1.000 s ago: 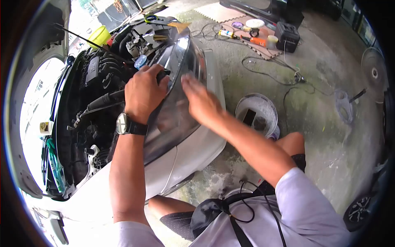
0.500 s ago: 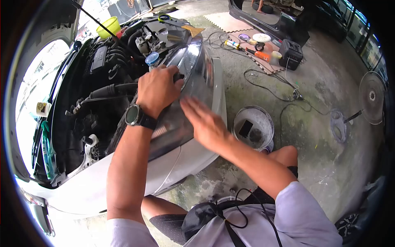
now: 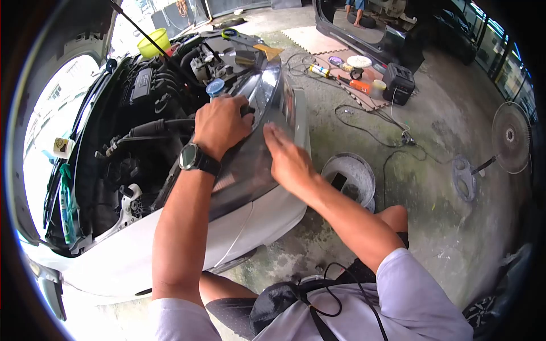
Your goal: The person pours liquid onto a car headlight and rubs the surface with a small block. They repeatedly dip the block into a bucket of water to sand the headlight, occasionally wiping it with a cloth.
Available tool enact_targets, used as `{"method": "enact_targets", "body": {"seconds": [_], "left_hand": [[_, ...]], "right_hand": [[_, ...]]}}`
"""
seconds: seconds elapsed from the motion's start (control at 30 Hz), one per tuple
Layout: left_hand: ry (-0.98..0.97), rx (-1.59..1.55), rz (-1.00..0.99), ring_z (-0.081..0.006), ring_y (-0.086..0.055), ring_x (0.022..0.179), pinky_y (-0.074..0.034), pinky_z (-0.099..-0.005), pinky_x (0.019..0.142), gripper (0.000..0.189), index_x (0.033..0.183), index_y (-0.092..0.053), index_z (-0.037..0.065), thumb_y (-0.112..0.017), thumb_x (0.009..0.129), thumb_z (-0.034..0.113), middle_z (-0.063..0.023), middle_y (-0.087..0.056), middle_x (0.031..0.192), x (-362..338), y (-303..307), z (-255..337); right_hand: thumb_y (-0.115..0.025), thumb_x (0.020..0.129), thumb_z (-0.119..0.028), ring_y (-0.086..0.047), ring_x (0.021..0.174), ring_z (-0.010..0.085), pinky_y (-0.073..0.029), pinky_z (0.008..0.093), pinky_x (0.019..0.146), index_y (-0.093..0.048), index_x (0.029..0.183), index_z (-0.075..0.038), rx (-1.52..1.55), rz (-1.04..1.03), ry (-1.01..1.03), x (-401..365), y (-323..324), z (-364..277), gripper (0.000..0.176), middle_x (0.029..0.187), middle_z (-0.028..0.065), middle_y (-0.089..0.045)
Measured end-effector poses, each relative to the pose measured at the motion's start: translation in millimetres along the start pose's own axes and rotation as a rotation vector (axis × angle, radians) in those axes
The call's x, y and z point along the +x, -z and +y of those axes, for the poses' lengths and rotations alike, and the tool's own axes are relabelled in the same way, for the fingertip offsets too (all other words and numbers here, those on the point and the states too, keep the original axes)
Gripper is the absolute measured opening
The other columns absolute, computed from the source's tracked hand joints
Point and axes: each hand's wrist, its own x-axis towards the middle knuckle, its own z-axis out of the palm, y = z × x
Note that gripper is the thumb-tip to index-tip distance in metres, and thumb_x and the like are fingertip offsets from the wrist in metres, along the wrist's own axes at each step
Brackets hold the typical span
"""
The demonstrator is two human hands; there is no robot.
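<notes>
A white car with its hood up fills the left side, and its headlight (image 3: 244, 165) lies under both hands. My left hand (image 3: 223, 122), with a watch (image 3: 190, 156) on the wrist, is at the headlight's upper inner edge, its fingers curled round a small dark thing I cannot make out. My right hand (image 3: 289, 159) is over the outer part of the headlight, fingers stretched out, fingertips slightly blurred, holding nothing visible. A blue cap (image 3: 215, 87) stands just beyond my left hand.
On the floor are a round basin (image 3: 364, 179) with a phone, cables, an orange tool (image 3: 359, 86) and a black power box (image 3: 399, 82). A fan (image 3: 510, 136) stands at right. A yellow bucket (image 3: 153, 42) sits at the engine bay's back. Another person's legs (image 3: 357, 11) show behind.
My right hand has moved slightly right, away from my left hand, over the headlight. My left hand stays by the headlight's inner edge. The view has shifted a little.
</notes>
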Motion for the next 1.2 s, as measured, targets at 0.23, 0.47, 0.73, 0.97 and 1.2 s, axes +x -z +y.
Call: {"method": "enact_targets", "body": {"seconds": [0.23,0.47,0.73,0.97,1.2], "left_hand": [[0.000,0.042,0.019,-0.0375,-0.075,0.101,-0.059,-0.0505,0.089,0.030,0.112,-0.080,0.013,-0.077,0.088,0.030,-0.0121,-0.077,0.108,-1.1,-1.9,-1.2],[0.028,0.030,0.000,-0.0379,-0.075,0.102,-0.059,-0.0500,0.089,0.031,0.114,-0.079,0.013,-0.078,0.088,0.030,-0.0130,-0.076,0.105,0.1,-0.1,-0.9],[0.011,-0.001,0.014,-0.0386,-0.074,0.101,-0.059,-0.0508,0.089,0.031,0.112,-0.078,0.012,-0.078,0.087,0.031,-0.0133,-0.076,0.105,-0.4,-1.2,-0.1],[-0.011,0.006,0.028,-0.0380,-0.074,0.101,-0.059,-0.0502,0.089,0.031,0.112,-0.078,0.012,-0.078,0.086,0.030,-0.0133,-0.076,0.105,-0.7,-6.3,-2.0],[-0.007,0.025,-0.001,-0.0388,-0.074,0.101,-0.058,-0.0503,0.088,0.031,0.113,-0.079,0.012,-0.077,0.087,0.030,-0.0139,-0.076,0.105,0.0,-4.2,-1.2]], "right_hand": [[-0.058,0.084,0.012,-0.057,0.143,0.0448,-0.055,0.0469,0.114,-0.053,0.148,0.009,0.014,0.017,0.074,-7.3,-1.3,3.4,0.065,0.157,0.0286,-0.055],[-0.062,0.084,0.010,-0.055,0.145,0.0431,-0.057,0.0474,0.112,-0.046,0.157,0.006,-0.026,-0.058,0.159,-31.4,4.8,-24.0,0.074,0.158,0.0303,-0.053],[-0.053,0.087,0.014,-0.056,0.143,0.0453,-0.054,0.0463,0.115,-0.050,0.153,0.007,0.041,0.057,0.016,5.6,-15.8,20.5,0.067,0.153,0.0326,-0.056],[-0.053,0.085,0.016,-0.058,0.140,0.0456,-0.053,0.0463,0.116,-0.056,0.148,0.009,0.093,0.112,0.030,8.6,-14.5,32.3,0.063,0.150,0.0330,-0.058],[-0.056,0.084,0.015,-0.055,0.144,0.0476,-0.052,0.0488,0.117,-0.054,0.151,0.006,0.138,0.012,0.011,-33.9,1.0,-23.1,0.067,0.158,0.0311,-0.052]]}}
